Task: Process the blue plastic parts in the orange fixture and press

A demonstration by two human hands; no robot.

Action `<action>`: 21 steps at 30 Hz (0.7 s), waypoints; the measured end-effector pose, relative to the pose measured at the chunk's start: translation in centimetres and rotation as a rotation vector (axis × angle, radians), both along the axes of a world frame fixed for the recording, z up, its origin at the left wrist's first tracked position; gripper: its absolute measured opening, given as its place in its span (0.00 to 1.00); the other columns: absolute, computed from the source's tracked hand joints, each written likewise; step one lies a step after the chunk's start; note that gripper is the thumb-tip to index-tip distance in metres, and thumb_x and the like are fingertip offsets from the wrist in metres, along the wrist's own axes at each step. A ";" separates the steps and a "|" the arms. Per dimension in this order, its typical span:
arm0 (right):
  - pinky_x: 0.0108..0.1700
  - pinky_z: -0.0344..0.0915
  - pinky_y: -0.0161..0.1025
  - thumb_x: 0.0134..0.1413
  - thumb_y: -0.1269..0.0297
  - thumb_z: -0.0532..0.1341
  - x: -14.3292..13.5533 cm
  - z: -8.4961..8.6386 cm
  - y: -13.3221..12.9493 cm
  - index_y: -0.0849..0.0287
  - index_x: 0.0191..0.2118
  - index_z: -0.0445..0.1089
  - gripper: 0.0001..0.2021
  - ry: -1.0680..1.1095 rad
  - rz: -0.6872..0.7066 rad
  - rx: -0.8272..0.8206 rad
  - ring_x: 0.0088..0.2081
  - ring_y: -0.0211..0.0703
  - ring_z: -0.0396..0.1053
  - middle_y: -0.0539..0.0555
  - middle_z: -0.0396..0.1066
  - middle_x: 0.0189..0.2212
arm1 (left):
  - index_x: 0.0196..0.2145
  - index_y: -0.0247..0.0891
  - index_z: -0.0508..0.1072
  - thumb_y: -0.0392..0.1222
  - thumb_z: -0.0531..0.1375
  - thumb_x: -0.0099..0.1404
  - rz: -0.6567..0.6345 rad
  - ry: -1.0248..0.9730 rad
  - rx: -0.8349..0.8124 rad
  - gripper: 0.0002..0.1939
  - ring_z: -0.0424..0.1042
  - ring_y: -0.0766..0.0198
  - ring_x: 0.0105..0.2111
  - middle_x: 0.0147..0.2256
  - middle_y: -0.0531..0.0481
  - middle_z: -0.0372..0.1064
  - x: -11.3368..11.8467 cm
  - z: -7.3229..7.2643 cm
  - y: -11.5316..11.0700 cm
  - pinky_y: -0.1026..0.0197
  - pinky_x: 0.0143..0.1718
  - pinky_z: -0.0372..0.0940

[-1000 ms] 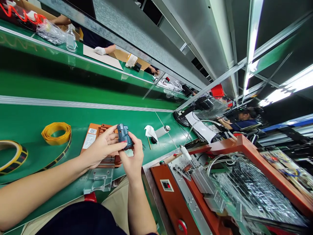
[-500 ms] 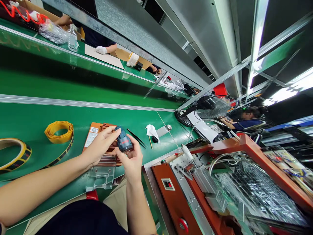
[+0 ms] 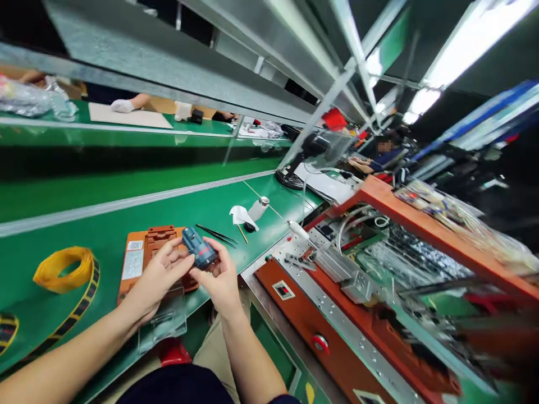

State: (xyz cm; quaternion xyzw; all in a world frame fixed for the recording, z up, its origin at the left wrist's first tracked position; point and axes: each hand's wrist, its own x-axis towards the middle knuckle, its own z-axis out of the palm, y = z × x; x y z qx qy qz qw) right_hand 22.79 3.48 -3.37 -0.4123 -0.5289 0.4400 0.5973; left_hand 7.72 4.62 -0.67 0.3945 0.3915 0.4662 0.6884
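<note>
Between my two hands is a small blue-grey battery pack with a red mark on its side. My left hand closes on its left end with thumb and fingers. At its right end, my right hand grips it with the fingers behind and the thumb in front. Beneath and behind my left hand lies an orange-brown fixture with white labels, partly covered. A clear plastic piece sits at the bench edge below my wrists. Black tweezers lie just beyond my right hand.
Left on the green bench lies a yellow roll of labels, its strip trailing toward me. A white bottle, a white cloth and a thin stick lie farther off. At right stands an orange machine. A co-worker's gloved hand shows across.
My view has swung to the right and tilted. The battery pack stays in both hands and has turned slightly, its long side now lying more across.
</note>
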 end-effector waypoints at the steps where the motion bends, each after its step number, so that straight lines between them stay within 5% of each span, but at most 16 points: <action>1: 0.44 0.73 0.41 0.48 0.58 0.75 0.5 -0.2 -0.3 0.52 0.59 0.68 0.32 -0.119 -0.050 0.062 0.45 0.47 0.72 0.56 0.72 0.52 | 0.60 0.37 0.67 0.55 0.73 0.56 -0.016 0.003 -0.036 0.40 0.78 0.53 0.48 0.51 0.39 0.77 0.3 0.0 -0.3 0.59 0.47 0.71; 7: 0.49 0.71 0.42 0.56 0.51 0.70 4.5 -1.8 -2.5 0.52 0.65 0.65 0.33 -0.828 -0.205 0.336 0.47 0.48 0.70 0.57 0.71 0.45 | 0.53 0.39 0.76 0.47 0.76 0.51 -0.182 0.016 -0.294 0.32 0.77 0.48 0.51 0.51 0.43 0.78 2.7 -0.6 -0.3 0.57 0.46 0.76; 12: 0.41 0.72 0.34 0.60 0.45 0.66 10.7 -2.5 -6.0 0.55 0.65 0.65 0.33 -0.755 -0.300 0.303 0.42 0.41 0.72 0.56 0.71 0.44 | 0.50 0.37 0.78 0.37 0.73 0.55 -0.381 0.134 -0.358 0.24 0.78 0.48 0.49 0.49 0.43 0.78 7.9 0.6 0.6 0.54 0.47 0.78; 17: 0.34 0.71 0.35 0.65 0.58 0.63 18.4 -2.2 -12.2 0.57 0.53 0.74 0.15 -0.588 -0.737 0.269 0.33 0.40 0.72 0.55 0.74 0.36 | 0.45 0.33 0.80 0.41 0.72 0.56 -0.565 0.241 -0.269 0.19 0.80 0.51 0.44 0.47 0.38 0.78 13.6 1.5 -0.1 0.52 0.48 0.76; 21: 0.37 0.70 0.37 0.66 0.66 0.61 24.6 -1.3 -18.0 0.57 0.40 0.77 0.07 -0.718 -1.139 0.259 0.34 0.41 0.74 0.53 0.77 0.33 | 0.48 0.37 0.79 0.54 0.73 0.55 -0.741 0.348 0.035 0.26 0.78 0.52 0.43 0.45 0.42 0.78 16.1 -1.0 0.5 0.54 0.47 0.73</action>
